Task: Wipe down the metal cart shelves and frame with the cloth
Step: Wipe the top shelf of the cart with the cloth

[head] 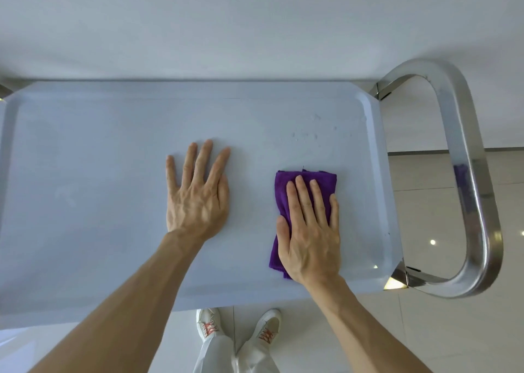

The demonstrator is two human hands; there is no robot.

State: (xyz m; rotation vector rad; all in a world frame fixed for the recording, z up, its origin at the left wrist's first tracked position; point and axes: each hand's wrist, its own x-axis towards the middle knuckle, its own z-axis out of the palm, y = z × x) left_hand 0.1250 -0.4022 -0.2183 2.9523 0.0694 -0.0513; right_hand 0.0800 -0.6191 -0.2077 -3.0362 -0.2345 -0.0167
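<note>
The cart's top shelf is a pale metal tray with a raised rim, filling the middle of the view. A folded purple cloth lies on its right half. My right hand presses flat on the cloth with straight fingers. My left hand rests flat on the bare shelf near the middle, fingers spread. Small water droplets sit on the shelf beyond the cloth. The cart's shiny tubular handle loops out at the right end.
A white wall runs right behind the cart's far edge. Glossy pale floor tiles show through the handle loop and below the shelf. My white shoes stand under the near edge.
</note>
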